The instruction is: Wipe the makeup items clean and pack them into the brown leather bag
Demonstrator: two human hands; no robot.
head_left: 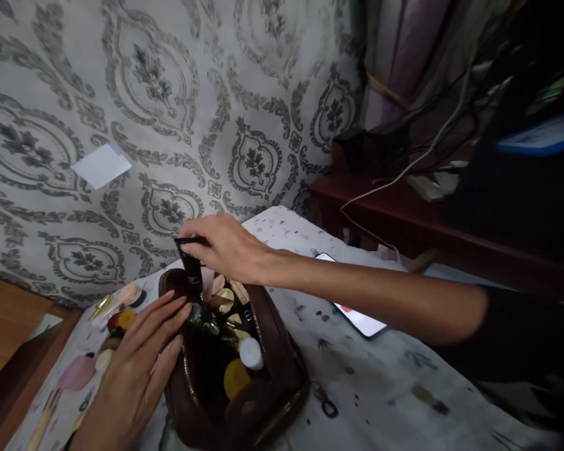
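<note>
A dark brown zippered cosmetics bag (pixel 286 357) stands open on the cloth-covered surface. My right hand (pixel 220 244) is closed on a black squeeze tube (pixel 191 266), which it holds upright at the far left corner of the bag's opening. My left hand (pixel 141 357) lies with fingers stretched out along the bag's left rim, the fingertips reaching over the opening. Inside the bag are a white cap (pixel 250 354), a yellow round lid (pixel 235 378), a gold round piece (pixel 222 300) and several other cosmetics, partly hidden in shadow.
Left of the bag lie several cosmetics, among them a pink teardrop-shaped item (pixel 77 372) and a gold tube (pixel 101 307). A lit phone (pixel 369 324) lies under my right forearm. A white cable (pixel 404 172) hangs from the dark red shelf (pixel 357 200). Patterned wallpaper stands behind.
</note>
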